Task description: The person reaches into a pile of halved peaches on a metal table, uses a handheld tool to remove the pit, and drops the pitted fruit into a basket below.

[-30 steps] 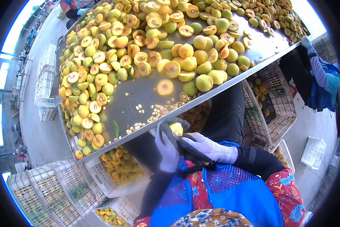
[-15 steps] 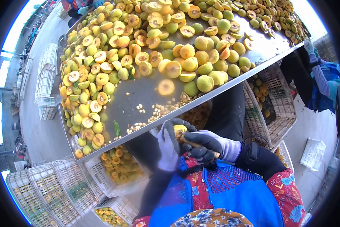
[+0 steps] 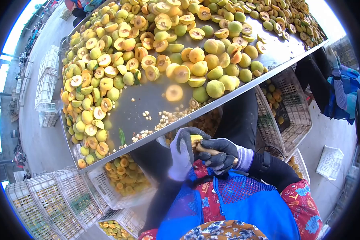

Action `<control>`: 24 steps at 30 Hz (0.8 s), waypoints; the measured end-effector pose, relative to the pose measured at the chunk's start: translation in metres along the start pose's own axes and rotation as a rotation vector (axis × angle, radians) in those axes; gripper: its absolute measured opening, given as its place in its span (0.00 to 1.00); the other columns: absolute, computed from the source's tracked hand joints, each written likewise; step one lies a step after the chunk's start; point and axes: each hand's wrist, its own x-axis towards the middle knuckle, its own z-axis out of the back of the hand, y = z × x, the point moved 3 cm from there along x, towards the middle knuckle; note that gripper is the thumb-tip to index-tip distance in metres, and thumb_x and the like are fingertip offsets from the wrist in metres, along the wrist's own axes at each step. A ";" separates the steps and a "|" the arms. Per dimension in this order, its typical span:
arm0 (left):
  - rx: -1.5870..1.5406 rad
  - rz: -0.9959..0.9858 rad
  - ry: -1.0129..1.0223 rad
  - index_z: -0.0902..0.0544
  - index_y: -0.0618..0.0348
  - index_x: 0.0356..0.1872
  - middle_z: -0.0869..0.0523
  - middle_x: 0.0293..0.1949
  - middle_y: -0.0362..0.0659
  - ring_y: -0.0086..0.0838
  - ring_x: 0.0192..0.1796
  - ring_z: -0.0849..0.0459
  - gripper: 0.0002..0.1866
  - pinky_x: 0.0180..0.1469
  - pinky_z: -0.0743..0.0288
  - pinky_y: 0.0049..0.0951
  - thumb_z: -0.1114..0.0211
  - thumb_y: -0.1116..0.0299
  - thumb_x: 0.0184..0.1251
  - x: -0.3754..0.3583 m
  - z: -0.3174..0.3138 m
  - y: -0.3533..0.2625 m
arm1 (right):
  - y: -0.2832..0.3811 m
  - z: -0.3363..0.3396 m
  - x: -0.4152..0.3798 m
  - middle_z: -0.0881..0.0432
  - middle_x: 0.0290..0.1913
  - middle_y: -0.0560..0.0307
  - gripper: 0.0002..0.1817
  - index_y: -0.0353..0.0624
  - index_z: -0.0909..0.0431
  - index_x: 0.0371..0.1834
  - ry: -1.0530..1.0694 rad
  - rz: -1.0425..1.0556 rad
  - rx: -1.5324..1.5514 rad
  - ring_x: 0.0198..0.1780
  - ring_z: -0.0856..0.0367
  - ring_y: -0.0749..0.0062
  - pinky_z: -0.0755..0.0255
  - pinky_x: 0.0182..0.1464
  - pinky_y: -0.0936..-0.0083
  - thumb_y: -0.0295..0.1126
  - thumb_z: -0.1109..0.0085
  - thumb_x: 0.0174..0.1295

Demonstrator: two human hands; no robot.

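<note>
Yellow fruit [image 3: 195, 139] sits in the left hand [image 3: 182, 152].

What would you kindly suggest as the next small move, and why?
I would probably ease the tool into the fruit with a small turn: the left hand grips the fruit, the right hand holds the tool up against it, and loose pale seeds lie on the table near cut halves.
</note>
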 end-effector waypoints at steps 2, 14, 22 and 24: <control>0.153 0.062 -0.034 0.23 0.66 0.44 0.15 0.35 0.49 0.33 0.38 0.14 0.22 0.45 0.18 0.32 0.56 0.55 0.83 0.005 0.004 0.003 | 0.002 0.004 -0.001 0.35 0.15 0.66 0.22 0.43 0.29 0.40 -0.173 0.085 -0.132 0.09 0.40 0.84 0.44 0.10 0.84 0.52 0.59 0.77; -0.288 0.180 -0.339 0.23 0.63 0.40 0.17 0.32 0.49 0.37 0.33 0.14 0.23 0.38 0.17 0.36 0.55 0.52 0.82 0.003 0.000 0.014 | 0.004 0.014 0.010 0.30 0.18 0.58 0.22 0.45 0.26 0.41 -0.426 0.221 -0.370 0.10 0.36 0.77 0.42 0.11 0.82 0.54 0.55 0.76; -0.413 0.301 -0.442 0.22 0.65 0.42 0.17 0.32 0.48 0.38 0.33 0.15 0.25 0.40 0.15 0.36 0.52 0.49 0.80 -0.001 0.024 0.003 | -0.005 -0.017 0.019 0.31 0.20 0.63 0.16 0.46 0.27 0.39 -0.704 0.353 -1.074 0.16 0.33 0.81 0.40 0.14 0.83 0.47 0.54 0.76; 0.281 0.008 -0.631 0.22 0.65 0.42 0.16 0.33 0.45 0.28 0.33 0.15 0.17 0.38 0.17 0.30 0.51 0.60 0.82 -0.016 0.065 0.000 | -0.001 -0.021 0.012 0.31 0.18 0.64 0.20 0.43 0.26 0.40 -0.677 0.351 -0.854 0.12 0.36 0.83 0.43 0.11 0.83 0.50 0.52 0.75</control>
